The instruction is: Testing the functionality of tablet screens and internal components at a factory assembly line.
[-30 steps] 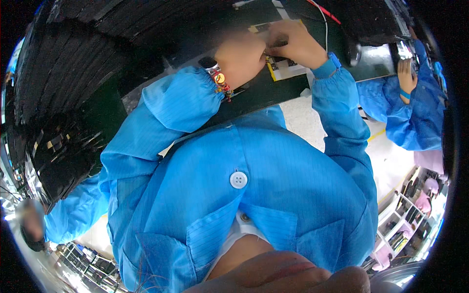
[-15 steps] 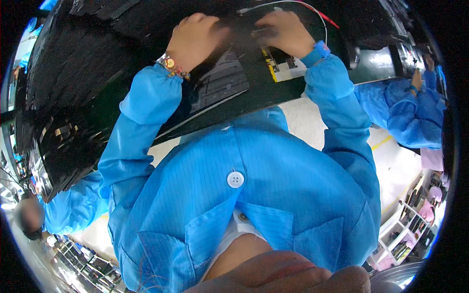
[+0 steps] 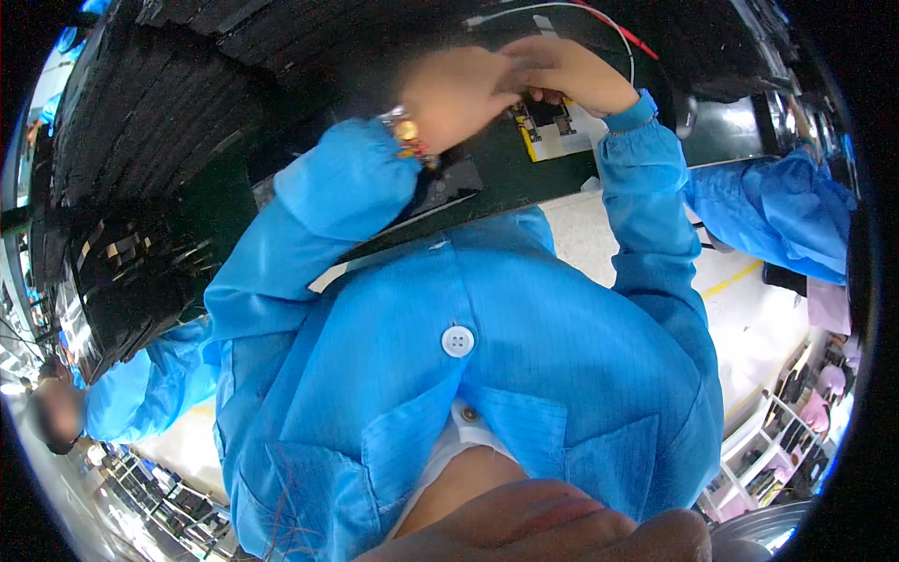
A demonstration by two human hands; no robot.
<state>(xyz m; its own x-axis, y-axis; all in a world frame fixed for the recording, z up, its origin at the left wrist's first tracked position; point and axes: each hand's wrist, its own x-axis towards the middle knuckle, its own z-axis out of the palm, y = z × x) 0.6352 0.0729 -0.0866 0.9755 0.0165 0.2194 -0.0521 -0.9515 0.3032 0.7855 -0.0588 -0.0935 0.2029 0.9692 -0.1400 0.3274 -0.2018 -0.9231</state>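
Note:
My left hand (image 3: pixel 461 101) has its fingers against my right hand (image 3: pixel 576 75), above the dark table. Motion smears the left hand, so its grip does not show. The right hand's fingers curl inward, and whatever lies in them is hidden. Just below the right hand lies a flat white piece with a yellow edge and dark parts (image 3: pixel 554 136). Beneath my left forearm is a glossy black flat panel (image 3: pixel 451 185), partly covered by the sleeve.
A white cable (image 3: pixel 613 28) curves behind my right hand, beside a red, thin item (image 3: pixel 637 42). Rows of black strips (image 3: pixel 187 103) fill the table's left. People in blue sleeves (image 3: pixel 768 201) (image 3: pixel 140 393) sit on either side.
My left hand has moved right, from over the black panel to meet my right hand. The right hand has shifted slightly right and nearer, its fingers now curled.

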